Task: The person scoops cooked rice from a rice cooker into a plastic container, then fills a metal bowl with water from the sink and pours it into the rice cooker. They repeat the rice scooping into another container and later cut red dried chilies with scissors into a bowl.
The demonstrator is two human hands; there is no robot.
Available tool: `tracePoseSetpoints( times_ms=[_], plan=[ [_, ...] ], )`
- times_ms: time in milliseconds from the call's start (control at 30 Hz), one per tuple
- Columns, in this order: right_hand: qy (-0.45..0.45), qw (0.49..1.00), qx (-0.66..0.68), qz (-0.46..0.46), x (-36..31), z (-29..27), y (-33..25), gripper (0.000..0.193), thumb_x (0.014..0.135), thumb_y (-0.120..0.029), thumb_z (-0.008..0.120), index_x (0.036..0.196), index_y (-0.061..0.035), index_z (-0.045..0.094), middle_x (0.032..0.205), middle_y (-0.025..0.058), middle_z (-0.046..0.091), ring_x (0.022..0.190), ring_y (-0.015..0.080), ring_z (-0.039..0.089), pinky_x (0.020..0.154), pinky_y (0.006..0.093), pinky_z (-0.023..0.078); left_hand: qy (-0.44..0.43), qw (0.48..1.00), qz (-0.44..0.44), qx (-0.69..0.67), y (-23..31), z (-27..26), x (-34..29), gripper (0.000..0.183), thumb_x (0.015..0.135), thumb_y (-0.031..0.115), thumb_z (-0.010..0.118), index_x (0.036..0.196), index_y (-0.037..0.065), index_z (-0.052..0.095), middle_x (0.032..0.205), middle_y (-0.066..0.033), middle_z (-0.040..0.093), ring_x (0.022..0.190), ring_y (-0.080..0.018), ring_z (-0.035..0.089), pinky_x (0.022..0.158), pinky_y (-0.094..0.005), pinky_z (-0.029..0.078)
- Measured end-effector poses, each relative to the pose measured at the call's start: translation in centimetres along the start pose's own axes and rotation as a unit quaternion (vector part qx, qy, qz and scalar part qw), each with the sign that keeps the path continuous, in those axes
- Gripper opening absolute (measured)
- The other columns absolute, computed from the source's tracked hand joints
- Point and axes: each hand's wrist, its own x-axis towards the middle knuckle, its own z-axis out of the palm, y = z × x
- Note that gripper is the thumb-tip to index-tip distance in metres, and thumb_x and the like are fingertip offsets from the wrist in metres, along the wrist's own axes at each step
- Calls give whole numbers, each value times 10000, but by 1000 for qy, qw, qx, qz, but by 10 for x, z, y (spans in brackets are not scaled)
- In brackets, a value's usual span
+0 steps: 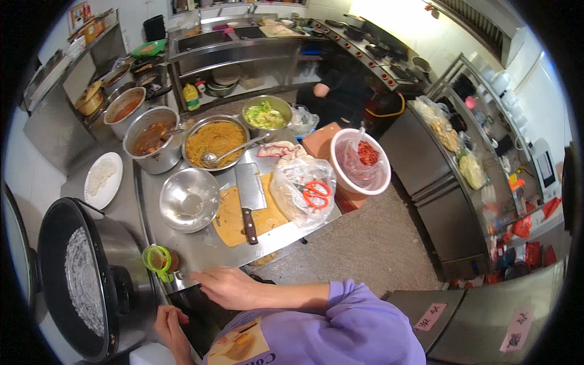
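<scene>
My right hand [230, 288] reaches left across my front, close to the counter's near edge. Its fingers are loosely bent and apart, with nothing seen in them. Lower down, my left hand [172, 331] hangs beside the large rice cooker [125, 292]; its fingers are half curled, and no object shows in them. A jar with a green lid and handle [159, 260] stands at the counter corner, just beyond my right fingertips. Farther in, a cleaver [250, 198] lies on a yellowish cutting board [267, 213], next to a bare metal bowl [190, 199].
Orange-handled scissors [316, 194] lie on a plastic bag [289, 198]. Behind are a bowl of noodles [216, 139], a bowl of greens [266, 114] and a stew pot [135, 163]. A white tub [383, 182] holds bagged red meat. A plate of rice [112, 182] sits left. A dark-clothed person [340, 91] is beyond.
</scene>
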Motion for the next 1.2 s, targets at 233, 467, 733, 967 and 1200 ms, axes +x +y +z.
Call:
tracePoseSetpoints(
  times_ms=[233, 467, 733, 967, 1200],
  plan=[
    [-39, 988, -45, 142, -60, -11, 8, 365, 867, -90, 581, 1210, 8, 503, 859, 175, 634, 807, 374, 627, 700, 451, 506, -107, 992, -39, -50, -10, 34, 14, 188, 924, 92, 440, 767, 24, 518, 617, -27, 502, 560, -102, 503, 531, -232, 404],
    [13, 991, -61, 117, -98, -57, -1, 345, 853, -77, 582, 1175, 37, 532, 816, 174, 616, 778, 373, 621, 663, 453, 493, -139, 988, 33, 58, -31, 84, 14, 189, 965, 131, 443, 818, 40, 519, 620, -13, 500, 544, -86, 473, 521, -218, 395],
    [57, 975, -112, 185, -231, -152, 13, 401, 840, -85, 586, 1223, 6, 508, 839, 163, 617, 781, 374, 624, 659, 453, 497, -276, 959, -18, -65, 32, 227, -44, 208, 1001, 169, 473, 854, 31, 522, 614, -3, 495, 527, -60, 456, 495, -202, 380],
    [131, 931, -133, 314, -370, -255, 27, 364, 864, -103, 562, 1218, -33, 519, 858, 181, 639, 788, 376, 629, 678, 463, 508, -379, 925, 36, 22, 124, 375, -117, 366, 964, 150, 542, 620, 32, 496, 501, -2, 488, 448, -66, 477, 434, -230, 358],
    [157, 921, -148, 325, -417, -324, 32, 303, 881, -104, 548, 1177, -34, 547, 838, 184, 638, 760, 383, 624, 648, 475, 497, -434, 892, 93, 84, 168, 471, -147, 256, 938, 119, 568, 713, 1, 538, 580, -31, 586, 533, -66, 553, 491, -226, 418]
  ],
)
